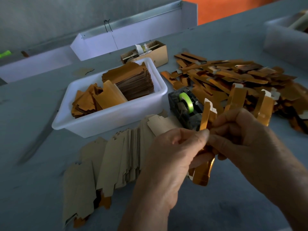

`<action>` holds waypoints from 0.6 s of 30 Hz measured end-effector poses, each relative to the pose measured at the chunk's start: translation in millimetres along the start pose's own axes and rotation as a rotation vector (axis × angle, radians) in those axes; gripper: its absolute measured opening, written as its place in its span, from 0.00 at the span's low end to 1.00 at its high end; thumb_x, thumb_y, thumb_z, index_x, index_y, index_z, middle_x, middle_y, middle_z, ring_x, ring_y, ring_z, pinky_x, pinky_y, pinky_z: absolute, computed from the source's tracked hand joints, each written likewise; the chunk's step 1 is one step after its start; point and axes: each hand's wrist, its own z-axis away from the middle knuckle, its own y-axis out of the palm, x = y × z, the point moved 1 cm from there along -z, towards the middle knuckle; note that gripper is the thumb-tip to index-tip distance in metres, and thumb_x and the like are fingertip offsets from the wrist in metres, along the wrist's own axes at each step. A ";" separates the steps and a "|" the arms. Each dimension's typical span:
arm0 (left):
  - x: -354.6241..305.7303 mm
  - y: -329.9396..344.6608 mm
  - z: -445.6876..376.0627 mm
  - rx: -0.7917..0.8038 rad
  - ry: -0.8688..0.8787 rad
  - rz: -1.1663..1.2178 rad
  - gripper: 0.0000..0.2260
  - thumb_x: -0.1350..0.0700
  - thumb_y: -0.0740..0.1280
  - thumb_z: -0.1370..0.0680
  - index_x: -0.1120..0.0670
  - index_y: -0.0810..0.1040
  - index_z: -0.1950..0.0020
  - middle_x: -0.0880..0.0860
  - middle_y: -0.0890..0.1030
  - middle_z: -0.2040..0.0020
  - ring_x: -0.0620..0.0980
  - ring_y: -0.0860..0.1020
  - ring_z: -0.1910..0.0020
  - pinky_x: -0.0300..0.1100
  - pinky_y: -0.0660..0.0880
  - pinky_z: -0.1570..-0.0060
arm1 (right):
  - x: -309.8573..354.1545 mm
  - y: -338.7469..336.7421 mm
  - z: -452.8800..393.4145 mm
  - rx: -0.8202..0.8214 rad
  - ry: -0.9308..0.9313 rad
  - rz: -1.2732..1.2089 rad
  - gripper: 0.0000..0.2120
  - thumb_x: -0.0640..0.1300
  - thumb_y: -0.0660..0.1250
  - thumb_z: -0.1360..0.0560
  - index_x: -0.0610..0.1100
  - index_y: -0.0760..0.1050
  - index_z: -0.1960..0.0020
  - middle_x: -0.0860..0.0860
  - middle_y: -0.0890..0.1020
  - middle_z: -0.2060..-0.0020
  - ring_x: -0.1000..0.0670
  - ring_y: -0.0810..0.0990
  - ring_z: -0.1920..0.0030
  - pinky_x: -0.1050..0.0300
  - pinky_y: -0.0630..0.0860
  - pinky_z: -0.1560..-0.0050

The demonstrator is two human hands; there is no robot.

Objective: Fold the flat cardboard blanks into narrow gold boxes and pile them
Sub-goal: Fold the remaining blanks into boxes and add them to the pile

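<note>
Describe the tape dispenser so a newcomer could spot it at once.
Find the white tub of gold blanks mid-table. Just right of it, before the heap of folded gold boxes, sits the tape dispenser: the only dark block there, holding a bright green roll.

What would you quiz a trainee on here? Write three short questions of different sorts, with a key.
1. True or false: the tape dispenser stands inside the white tub.
2. Which lies nearest the left hand? A) the fanned row of flat blanks B) the pile of folded boxes C) the brown carton
3. Fill in: both hands, left and right hand, hold one gold ____ between them.

Key: 1 false, it stands on the table beside the tub; 2 A; 3 box, partly folded.
</note>
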 end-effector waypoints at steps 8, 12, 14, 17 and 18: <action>8.1 8.0 2.7 -0.183 0.138 -0.159 0.06 0.58 0.67 0.23 0.53 0.82 0.58 0.51 0.85 0.62 0.47 0.84 0.63 0.43 0.81 0.60 | 3.1 2.3 4.5 -0.051 -0.038 0.250 0.12 0.46 0.72 0.32 0.55 0.68 0.57 0.55 0.80 0.69 0.67 0.78 0.62 0.73 0.72 0.69; 17.5 20.7 5.3 -0.328 0.309 -0.267 0.07 0.60 0.67 0.23 0.52 0.82 0.60 0.52 0.83 0.65 0.49 0.83 0.65 0.49 0.81 0.63 | 7.4 6.5 7.9 -0.123 -0.040 0.392 0.13 0.48 0.72 0.31 0.55 0.67 0.57 0.58 0.79 0.68 0.62 0.76 0.70 0.80 0.68 0.65; 20.7 25.9 7.3 -0.398 0.430 -0.389 0.06 0.59 0.67 0.23 0.52 0.81 0.58 0.51 0.82 0.64 0.50 0.82 0.64 0.50 0.80 0.63 | 10.5 6.3 8.3 -0.142 -0.029 0.419 0.14 0.49 0.72 0.32 0.56 0.66 0.58 0.58 0.77 0.70 0.63 0.75 0.69 0.81 0.67 0.65; 20.0 27.3 10.6 -0.430 0.469 -0.380 0.04 0.58 0.67 0.23 0.52 0.81 0.56 0.52 0.82 0.62 0.51 0.82 0.62 0.52 0.80 0.62 | 16.0 4.4 8.9 -0.160 -0.014 0.448 0.15 0.56 0.72 0.36 0.56 0.65 0.59 0.59 0.75 0.71 0.63 0.73 0.71 0.75 0.70 0.71; 18.3 25.2 11.3 -0.435 0.461 -0.357 0.04 0.57 0.67 0.23 0.52 0.81 0.56 0.52 0.82 0.62 0.49 0.82 0.63 0.51 0.80 0.62 | 17.4 3.2 9.0 -0.172 -0.012 0.475 0.16 0.60 0.70 0.37 0.55 0.66 0.60 0.59 0.74 0.72 0.62 0.72 0.72 0.69 0.68 0.78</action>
